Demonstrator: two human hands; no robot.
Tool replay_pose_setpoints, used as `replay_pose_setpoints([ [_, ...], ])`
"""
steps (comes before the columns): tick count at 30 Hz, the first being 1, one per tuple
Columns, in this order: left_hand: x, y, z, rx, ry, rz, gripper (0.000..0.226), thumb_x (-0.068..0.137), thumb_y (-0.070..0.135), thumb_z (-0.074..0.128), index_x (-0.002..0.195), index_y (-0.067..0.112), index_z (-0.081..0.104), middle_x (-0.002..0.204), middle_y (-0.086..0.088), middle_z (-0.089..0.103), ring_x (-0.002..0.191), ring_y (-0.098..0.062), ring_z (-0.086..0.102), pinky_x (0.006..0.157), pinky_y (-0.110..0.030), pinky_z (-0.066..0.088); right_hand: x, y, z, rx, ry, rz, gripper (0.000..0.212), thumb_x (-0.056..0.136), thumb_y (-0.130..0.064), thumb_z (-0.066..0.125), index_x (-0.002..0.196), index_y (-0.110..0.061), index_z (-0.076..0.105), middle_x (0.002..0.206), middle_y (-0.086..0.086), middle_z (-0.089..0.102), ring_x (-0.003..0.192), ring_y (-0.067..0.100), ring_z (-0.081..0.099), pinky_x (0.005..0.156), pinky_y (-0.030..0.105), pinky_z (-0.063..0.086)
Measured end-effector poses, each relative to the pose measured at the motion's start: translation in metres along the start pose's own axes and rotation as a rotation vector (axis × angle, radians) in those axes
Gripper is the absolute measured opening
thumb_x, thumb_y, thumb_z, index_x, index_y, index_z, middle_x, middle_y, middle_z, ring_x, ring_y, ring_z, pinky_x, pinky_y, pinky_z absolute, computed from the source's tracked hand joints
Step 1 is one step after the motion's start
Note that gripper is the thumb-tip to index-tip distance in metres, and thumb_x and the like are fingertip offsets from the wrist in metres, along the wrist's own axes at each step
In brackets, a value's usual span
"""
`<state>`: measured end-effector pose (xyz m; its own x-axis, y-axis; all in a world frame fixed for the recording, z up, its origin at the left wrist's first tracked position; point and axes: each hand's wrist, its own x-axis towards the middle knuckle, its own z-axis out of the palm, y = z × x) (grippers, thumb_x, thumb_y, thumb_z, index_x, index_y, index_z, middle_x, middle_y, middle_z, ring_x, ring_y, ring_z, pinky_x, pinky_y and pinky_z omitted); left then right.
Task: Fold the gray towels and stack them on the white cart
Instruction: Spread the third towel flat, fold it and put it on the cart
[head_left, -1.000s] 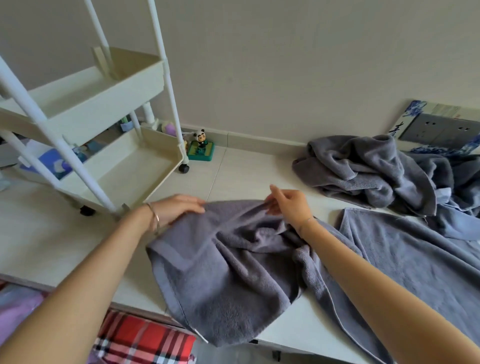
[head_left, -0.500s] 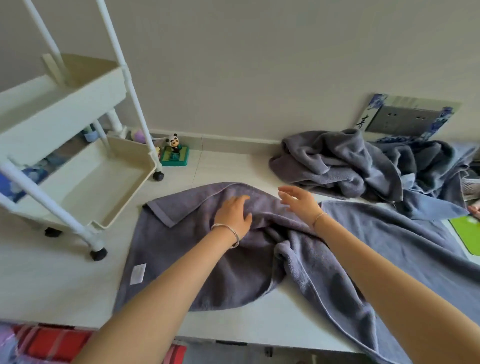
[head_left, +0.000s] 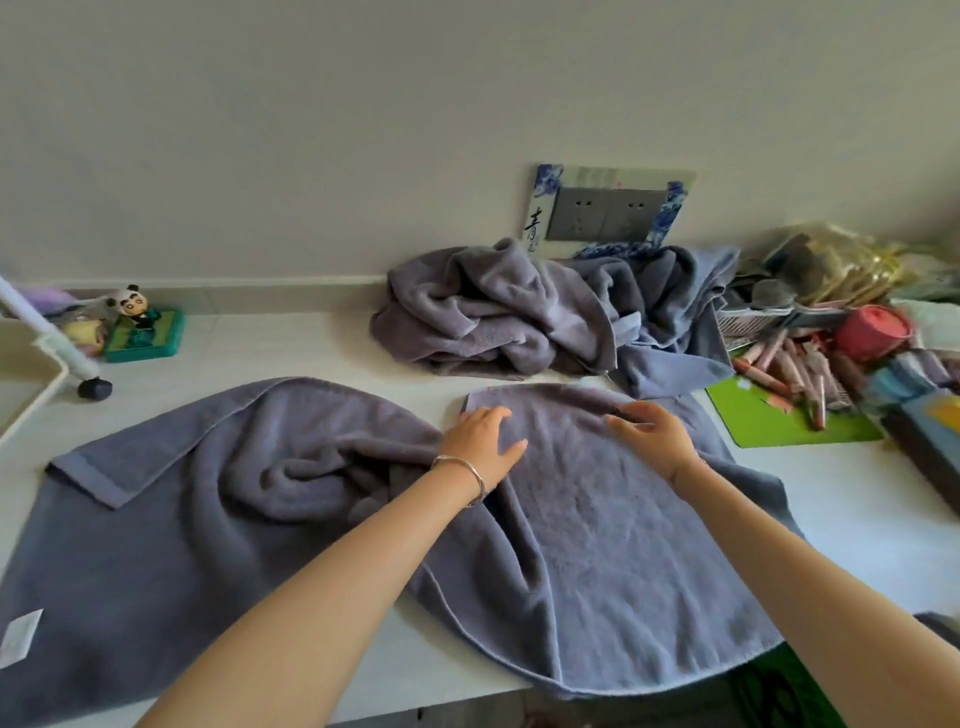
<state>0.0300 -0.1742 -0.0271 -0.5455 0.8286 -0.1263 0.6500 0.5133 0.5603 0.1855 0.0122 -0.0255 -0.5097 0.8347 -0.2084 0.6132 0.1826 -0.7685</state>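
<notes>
Head view: gray towel lies flat under both hands' fingers.

White cart cut off at left edge; clutter at right blurred; gray towel runs past bottom-left edge.

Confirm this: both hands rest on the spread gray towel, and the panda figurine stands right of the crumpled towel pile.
Wrong side: the head view shows the panda figurine left of the crumpled towel pile. The left hand and right hand do rest on the spread gray towel.
</notes>
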Motion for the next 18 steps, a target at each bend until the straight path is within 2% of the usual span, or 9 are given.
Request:
replay_pose_setpoints([
  [2, 0.013, 0.016, 0.014, 0.034, 0.008, -0.027, 0.052, 0.091, 0.046, 0.048, 0.133, 0.017, 0.042, 0.136, -0.005, 0.047, 0.125, -0.025, 0.041, 0.102, -0.035, 0.035, 0.012, 0.019, -0.022, -0.072, 0.045, 0.046, 0.042, 0.08, -0.034, 0.073, 0.113, -0.01, 0.061, 0.111, 0.009, 0.061, 0.104, 0.021, 0.056, 0.083, 0.025, 0.038],
  [5, 0.034, 0.041, 0.034, 0.058, 0.025, -0.058, 0.057, 0.09, 0.051, 0.047, 0.134, 0.016, 0.04, 0.137, -0.005, 0.044, 0.125, -0.025, 0.041, 0.102, -0.036, 0.035, 0.031, 0.049, -0.054, -0.112, 0.079, 0.088, 0.046, 0.079, -0.037, 0.072, 0.116, -0.014, 0.061, 0.125, 0.016, 0.056, 0.118, 0.03, 0.051, 0.094, 0.032, 0.038],
  [9, 0.062, 0.066, 0.06, 0.035, 0.048, -0.053, 0.072, 0.087, 0.057, 0.047, 0.142, 0.013, 0.03, 0.146, -0.004, 0.034, 0.131, -0.025, 0.035, 0.105, -0.036, 0.033, 0.055, 0.079, -0.081, -0.086, 0.105, 0.155, 0.045, 0.08, -0.033, 0.073, 0.117, -0.012, 0.06, 0.131, 0.02, 0.052, 0.12, 0.032, 0.05, 0.093, 0.032, 0.04],
  [12, 0.085, 0.078, 0.073, 0.132, 0.114, -0.027, 0.074, 0.087, 0.06, 0.044, 0.142, 0.013, 0.029, 0.148, -0.004, 0.033, 0.133, -0.025, 0.031, 0.107, -0.034, 0.028, 0.069, 0.093, -0.086, -0.021, 0.119, 0.229, 0.06, 0.077, -0.041, 0.074, 0.124, -0.01, 0.053, 0.13, 0.016, 0.054, 0.117, 0.032, 0.053, 0.094, 0.034, 0.041],
  [15, 0.107, 0.084, 0.087, 0.265, 0.11, -0.022, 0.081, 0.082, 0.072, 0.027, 0.137, 0.013, 0.037, 0.144, -0.005, 0.039, 0.131, -0.025, 0.032, 0.109, -0.033, 0.022, 0.081, 0.104, -0.082, -0.033, 0.12, 0.294, 0.072, 0.073, -0.057, 0.07, 0.126, -0.013, 0.05, 0.121, 0.008, 0.061, 0.114, 0.029, 0.055, 0.099, 0.041, 0.042],
  [17, 0.114, 0.082, 0.098, 0.323, 0.121, -0.069, 0.085, 0.078, 0.072, 0.014, 0.126, 0.011, 0.049, 0.131, -0.009, 0.052, 0.123, -0.027, 0.039, 0.106, -0.035, 0.025, 0.086, 0.108, -0.075, -0.121, 0.12, 0.305, 0.064, 0.074, -0.064, 0.063, 0.117, -0.017, 0.055, 0.113, 0.005, 0.064, 0.114, 0.028, 0.054, 0.1, 0.04, 0.039],
  [18, 0.118, 0.081, 0.107, 0.313, 0.148, -0.092, 0.079, 0.082, 0.068, 0.019, 0.119, 0.008, 0.055, 0.122, -0.013, 0.057, 0.118, -0.03, 0.044, 0.103, -0.037, 0.029, 0.087, 0.11, -0.073, -0.188, 0.114, 0.298, 0.054, 0.077, -0.064, 0.06, 0.108, -0.019, 0.058, 0.109, 0.004, 0.065, 0.113, 0.029, 0.054, 0.098, 0.037, 0.038],
])
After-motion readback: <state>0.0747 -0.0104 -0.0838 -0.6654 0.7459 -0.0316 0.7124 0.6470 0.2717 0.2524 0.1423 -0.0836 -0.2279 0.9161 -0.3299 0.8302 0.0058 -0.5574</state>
